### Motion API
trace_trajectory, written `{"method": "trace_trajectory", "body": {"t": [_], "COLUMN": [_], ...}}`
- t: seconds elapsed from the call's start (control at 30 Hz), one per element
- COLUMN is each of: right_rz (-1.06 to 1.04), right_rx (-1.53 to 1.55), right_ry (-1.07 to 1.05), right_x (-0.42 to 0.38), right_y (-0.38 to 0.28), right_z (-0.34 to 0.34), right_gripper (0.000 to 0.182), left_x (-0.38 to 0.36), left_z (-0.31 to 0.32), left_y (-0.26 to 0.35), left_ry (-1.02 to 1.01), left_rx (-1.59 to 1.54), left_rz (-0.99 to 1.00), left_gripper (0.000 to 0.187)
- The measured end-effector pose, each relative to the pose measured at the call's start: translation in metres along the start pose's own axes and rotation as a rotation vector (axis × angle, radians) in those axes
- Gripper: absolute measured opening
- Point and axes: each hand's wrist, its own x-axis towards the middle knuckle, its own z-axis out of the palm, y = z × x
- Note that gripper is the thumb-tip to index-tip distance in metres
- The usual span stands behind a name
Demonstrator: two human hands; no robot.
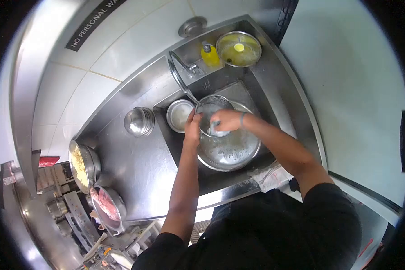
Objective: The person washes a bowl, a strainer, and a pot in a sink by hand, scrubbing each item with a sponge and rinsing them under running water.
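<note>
Under the curved faucet (177,77) in the sink (171,144), a round metal bowl (215,101) tilts above a wide basin (245,155) of sudsy water, its thin rim shiny and its inside greyish. The left hand (193,127) is clamped on the bowl's rim; the right hand (227,120) is closed around a pale, wet-looking wad (219,132) against the bowl. Just beside them sits a smaller pan (179,114) holding cloudy liquid.

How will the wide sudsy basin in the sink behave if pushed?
The wide basin looks metal, so probably stiff. The suds suggest a slippery surface. It appears to hold liquid, so it may feel heavy and slosh when shoved.
</note>
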Motion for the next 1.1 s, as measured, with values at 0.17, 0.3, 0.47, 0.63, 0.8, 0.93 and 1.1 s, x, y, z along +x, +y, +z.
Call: {"method": "trace_trajectory", "body": {"t": [0.17,0.3,0.47,0.63,0.8,0.93,1.1], "right_rz": [0.385,0.478,0.198,0.232,0.081,0.093,0.21], "right_rx": [-0.494,-0.727,0.06,0.9,1.943,2.139,2.013], "right_ry": [0.732,0.773,0.372,0.615,0.805,0.923,0.888], "right_x": [-0.04,-0.015,0.009,0.092,0.105,0.079,0.052], "right_y": [-0.072,-0.029,-0.057,-0.046,-0.041,-0.017,-0.003], "right_z": [-0.154,-0.2,-0.104,0.003,0.004,0.033,0.059], "right_gripper": [0.029,0.041,0.062,0.041,0.033,0.037,0.059], "left_x": [0.057,0.115,0.089,0.108,0.006,0.061,0.041], "left_z": [0.024,0.021,0.004,0.003,0.018,-0.003,-0.009], "left_y": [0.036,0.035,0.109,0.076,0.039,-0.053,-0.008], "left_ry": [-0.148,-0.136,-0.145,0.256,0.579,0.45,0.125], "left_rx": [0.066,0.283,0.62,0.865,0.589,-0.15,-0.757], "left_rz": [-0.005,0.027,-0.023,0.294,0.83,0.529,-0.128], "left_gripper": [0.076,0.072,0.075,0.087,0.068,0.065,0.059]}}
